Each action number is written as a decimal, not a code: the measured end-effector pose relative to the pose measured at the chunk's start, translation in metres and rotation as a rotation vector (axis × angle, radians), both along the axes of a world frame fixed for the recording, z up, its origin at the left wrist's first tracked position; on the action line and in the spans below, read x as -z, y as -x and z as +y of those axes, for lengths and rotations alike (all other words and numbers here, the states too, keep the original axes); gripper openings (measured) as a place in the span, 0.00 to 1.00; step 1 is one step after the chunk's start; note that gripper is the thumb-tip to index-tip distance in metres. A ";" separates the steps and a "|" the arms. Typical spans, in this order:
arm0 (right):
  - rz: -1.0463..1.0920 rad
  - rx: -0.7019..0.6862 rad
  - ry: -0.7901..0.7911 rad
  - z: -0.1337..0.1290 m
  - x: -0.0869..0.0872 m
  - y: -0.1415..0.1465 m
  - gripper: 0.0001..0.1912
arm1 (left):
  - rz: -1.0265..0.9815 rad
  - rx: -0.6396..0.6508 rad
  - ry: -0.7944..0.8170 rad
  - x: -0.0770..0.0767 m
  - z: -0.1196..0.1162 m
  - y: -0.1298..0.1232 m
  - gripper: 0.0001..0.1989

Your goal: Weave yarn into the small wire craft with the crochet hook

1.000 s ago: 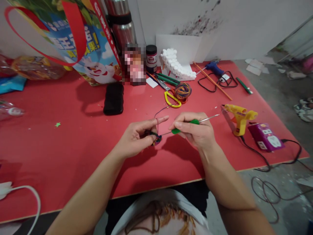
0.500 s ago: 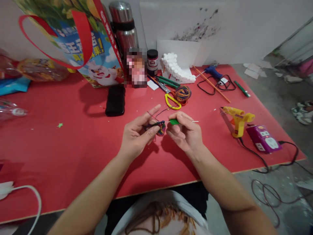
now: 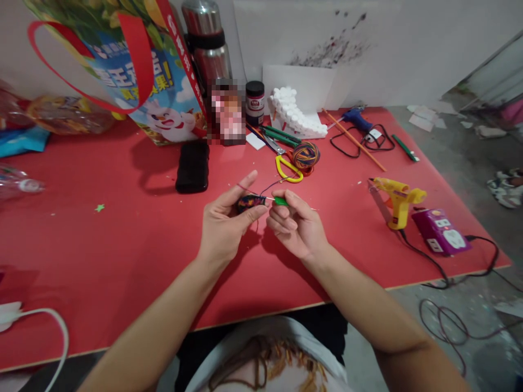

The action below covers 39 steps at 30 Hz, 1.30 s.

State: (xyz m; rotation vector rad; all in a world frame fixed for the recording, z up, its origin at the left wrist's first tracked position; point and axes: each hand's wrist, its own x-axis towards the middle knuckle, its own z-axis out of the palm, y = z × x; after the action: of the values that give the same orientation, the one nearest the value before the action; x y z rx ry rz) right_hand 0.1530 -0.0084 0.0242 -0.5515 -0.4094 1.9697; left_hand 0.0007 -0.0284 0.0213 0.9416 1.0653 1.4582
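My left hand (image 3: 224,220) pinches a small, dark, multicoloured crochet piece (image 3: 250,203) between thumb and fingers, its index finger stretched out with yarn over it. In my right hand (image 3: 297,222) is a crochet hook (image 3: 281,201) with a green grip, closed in the fingertips. The hook's metal tip points left and meets the upper edge of the crochet piece. A strand of yarn runs up and right from the work toward a multicoloured yarn ball (image 3: 306,155). The ball rests against yellow-and-orange-handled scissors (image 3: 289,170).
A black case (image 3: 192,167) lies beyond my left hand, before a printed bag (image 3: 163,103) and steel flask (image 3: 210,57). To the right are a yellow glue gun (image 3: 397,200), a purple power socket box (image 3: 441,231) and an orange stick (image 3: 355,140). White model (image 3: 296,114) stands behind.
Both hands have shifted slightly left. The crochet piece has turned so a broader dark side shows, and the hook has moved left with my right hand, its shaft now slanted.
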 end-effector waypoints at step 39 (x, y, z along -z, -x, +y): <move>-0.161 -0.032 -0.024 0.015 -0.005 -0.018 0.09 | 0.175 0.045 -0.106 -0.003 -0.003 0.006 0.31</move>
State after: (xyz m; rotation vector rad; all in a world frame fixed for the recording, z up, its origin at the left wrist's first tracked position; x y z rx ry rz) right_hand 0.1715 0.0061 0.0288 -0.6940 -0.5444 1.9548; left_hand -0.0048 -0.0314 0.0243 1.1792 1.0941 1.4260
